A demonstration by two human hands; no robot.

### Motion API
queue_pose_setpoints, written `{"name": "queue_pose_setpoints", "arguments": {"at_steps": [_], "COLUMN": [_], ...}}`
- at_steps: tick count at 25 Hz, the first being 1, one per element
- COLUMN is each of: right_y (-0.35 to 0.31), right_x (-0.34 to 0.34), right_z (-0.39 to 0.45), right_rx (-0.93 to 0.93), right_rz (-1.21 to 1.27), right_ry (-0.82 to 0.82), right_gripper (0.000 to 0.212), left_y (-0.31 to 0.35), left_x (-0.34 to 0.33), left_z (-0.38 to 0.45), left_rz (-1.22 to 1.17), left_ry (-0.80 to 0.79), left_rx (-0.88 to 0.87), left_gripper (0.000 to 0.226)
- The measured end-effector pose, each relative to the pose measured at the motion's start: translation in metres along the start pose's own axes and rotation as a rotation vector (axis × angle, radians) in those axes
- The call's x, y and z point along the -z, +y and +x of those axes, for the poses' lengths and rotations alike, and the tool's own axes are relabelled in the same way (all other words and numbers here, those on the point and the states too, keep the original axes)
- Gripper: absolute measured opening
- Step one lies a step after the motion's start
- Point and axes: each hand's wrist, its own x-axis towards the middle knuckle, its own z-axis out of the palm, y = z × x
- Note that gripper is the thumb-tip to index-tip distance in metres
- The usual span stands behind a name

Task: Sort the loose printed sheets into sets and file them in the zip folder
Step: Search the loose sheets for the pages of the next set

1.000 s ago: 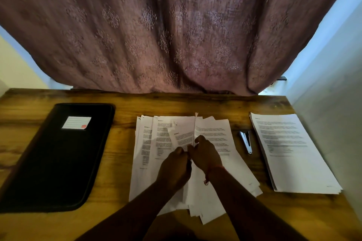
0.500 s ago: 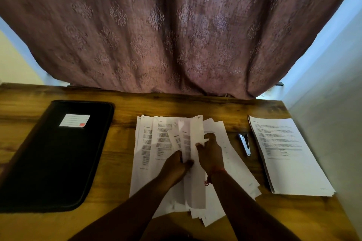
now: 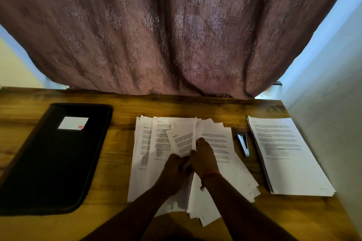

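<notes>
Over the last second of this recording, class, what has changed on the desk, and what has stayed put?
The sheet that both hands stood up on edge half a second ago has dropped back toward the loose pile. The left hand and right hand still grip sheets together mid-pile. The zip folder, stapler and neat stack have not moved.

The print on the loose sheets (image 3: 188, 143) and the right-hand stack (image 3: 282, 148) was too small to read. The zip folder (image 3: 56, 158) bore a ruled label (image 3: 72, 123) with no legible writing
</notes>
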Motion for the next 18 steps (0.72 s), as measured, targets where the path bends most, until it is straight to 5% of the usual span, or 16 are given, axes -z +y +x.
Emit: {"name": "queue_pose_setpoints", "arguments": {"at_steps": [3,7,14,18], "right_y": [0.009,0.013,0.017,0.017], "right_x": [0.006,0.007,0.006,0.005], "right_z": [-0.002,-0.005,-0.006,-0.007], "right_rx": [-0.021,-0.031,-0.019,-0.003], "right_rz": [0.124,0.172,0.156,0.150], "right_ry": [0.076,0.125,0.115,0.121], "right_gripper": [0.033,0.041,0.041,0.042], "left_y": [0.000,-0.001,-0.001,0.003], "left_x": [0.004,0.005,0.006,0.011], "left_z": [0.010,0.027,0.028,0.036], "left_rz": [0.087,0.078,0.631,0.584], "left_ry": [0.194,0.206,0.251,0.258], "left_rx": [0.080,0.268,0.171,0.201], "left_gripper": [0.043,0.036,0.051,0.026]}}
